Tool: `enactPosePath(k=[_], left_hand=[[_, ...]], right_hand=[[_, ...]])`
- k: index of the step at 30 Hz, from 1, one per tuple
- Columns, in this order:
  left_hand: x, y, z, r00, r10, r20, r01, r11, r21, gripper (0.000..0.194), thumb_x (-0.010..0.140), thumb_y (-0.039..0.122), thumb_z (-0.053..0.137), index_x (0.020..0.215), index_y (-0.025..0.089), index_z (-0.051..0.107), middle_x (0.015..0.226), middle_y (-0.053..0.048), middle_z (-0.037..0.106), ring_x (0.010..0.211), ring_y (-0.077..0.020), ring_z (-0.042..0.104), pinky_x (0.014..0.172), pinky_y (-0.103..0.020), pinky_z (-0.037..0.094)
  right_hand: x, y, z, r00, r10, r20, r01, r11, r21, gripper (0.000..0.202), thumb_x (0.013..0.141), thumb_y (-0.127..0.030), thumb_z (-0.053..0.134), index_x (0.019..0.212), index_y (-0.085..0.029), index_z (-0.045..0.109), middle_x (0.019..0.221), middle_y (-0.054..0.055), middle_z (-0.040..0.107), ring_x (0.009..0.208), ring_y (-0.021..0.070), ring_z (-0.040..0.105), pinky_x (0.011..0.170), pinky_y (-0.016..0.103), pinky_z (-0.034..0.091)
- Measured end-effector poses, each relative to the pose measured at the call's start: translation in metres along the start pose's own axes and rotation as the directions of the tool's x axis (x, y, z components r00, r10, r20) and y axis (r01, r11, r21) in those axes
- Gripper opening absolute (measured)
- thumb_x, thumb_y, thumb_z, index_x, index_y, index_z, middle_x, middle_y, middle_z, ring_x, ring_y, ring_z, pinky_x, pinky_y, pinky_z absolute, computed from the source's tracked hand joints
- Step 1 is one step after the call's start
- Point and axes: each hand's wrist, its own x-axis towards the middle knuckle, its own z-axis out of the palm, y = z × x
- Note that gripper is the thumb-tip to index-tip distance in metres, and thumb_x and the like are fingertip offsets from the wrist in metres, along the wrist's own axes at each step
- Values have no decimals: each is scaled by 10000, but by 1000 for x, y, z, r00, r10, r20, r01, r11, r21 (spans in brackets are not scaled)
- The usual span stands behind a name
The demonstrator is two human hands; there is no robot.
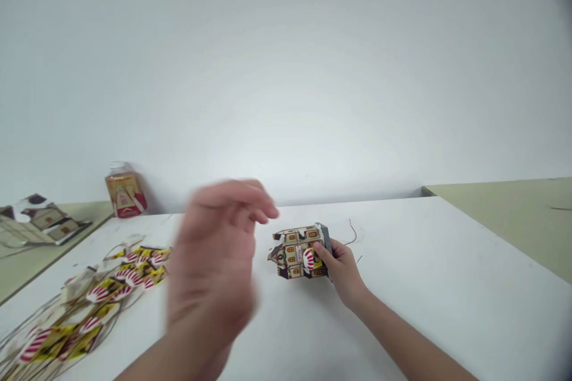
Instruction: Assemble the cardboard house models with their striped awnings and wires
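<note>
House: the small model house [292,253] is in the right hand, tipped on its side above or on the white surface [415,262], roof to the left and grey base to the right; whether it touches the surface I cannot tell.
Right hand: the right hand [345,269] grasps the house at its base end, thumb across the windowed front, beside a striped disc [308,259] with a yellow part.
Left hand: the left hand [218,250] is released, half open with fingers loosely curled, raised to the left of the house and apart from it.
Hidden or blurred: the right hand's fingers are mostly behind the house; the left hand is smeared and covers part of the surface left of the house.
Striped pieces: a blurred heap of yellow and red-and-white pieces [129,277] with thin strings lies well left of the house, cut off at the frame's edge.
Second house: another house [62,220], far left of the first, is also cut off.
Wire: a thin dark wire [355,232] shows just beyond the house's base.
Bottle: a white-capped bottle [126,191] stands behind and left of the house; whether its amber colour is contents or wrapper is unclear.
</note>
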Motion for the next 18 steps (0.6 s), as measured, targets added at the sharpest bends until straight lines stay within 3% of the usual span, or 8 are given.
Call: enactPosePath(k=[1,2,3,5,6,9,18], left_hand=[[-2,-8,4,990,-24,138,14,998,67,252,830,441,558,1028,288,532,998,-10,540,887,-164,510,810,-324,461],[-5,-16,7,952,-88,292,37,984,175,255,817,398,584,1039,285,531,990,-15,553,888,-171,518,786,-320,465],[-8,-26,9,888,-170,427,38,953,301,271,807,364,598,1058,287,528,1002,-19,564,903,-180,526,778,-322,466],[-12,-45,9,779,-276,563,-77,849,522,289,803,321,594,1083,302,525,1071,-21,570,975,-203,529,845,-373,446],[-12,-54,8,754,-281,594,-171,788,591,291,802,300,589,1086,306,527,1108,-23,565,1022,-219,518,903,-421,410],[-12,-70,5,731,-243,637,-383,627,678,295,812,274,562,1104,301,526,1177,-40,546,1104,-251,484,996,-541,268],[-23,-84,17,702,-225,676,-485,543,685,209,806,296,578,1011,256,576,1112,-45,596,1059,-252,524,980,-557,278]], right_hand=[[0,-1,0,1000,-7,-4,7,1000,13,428,680,-520,711,886,-147,663,784,50,677,699,189,626,637,303,515],[0,-2,1,1000,-15,-3,15,1000,25,422,684,-520,708,881,-149,665,786,47,676,702,187,623,633,297,510],[0,-3,1,1000,-24,1,24,999,38,410,691,-517,703,872,-151,666,786,43,674,706,183,620,630,288,503],[0,-6,2,999,-30,13,29,997,65,388,706,-508,694,860,-153,666,778,35,666,721,176,612,635,272,492],[0,-7,2,1000,-27,13,26,997,79,385,708,-507,692,860,-154,665,773,32,662,723,172,609,640,269,489],[1,-9,4,1000,-13,-4,13,994,106,401,695,-507,702,881,-153,661,782,31,661,707,161,602,645,269,488],[-4,-7,11,1000,-5,28,2,994,109,408,702,-516,692,881,-150,666,796,33,658,739,153,597,650,246,456]])
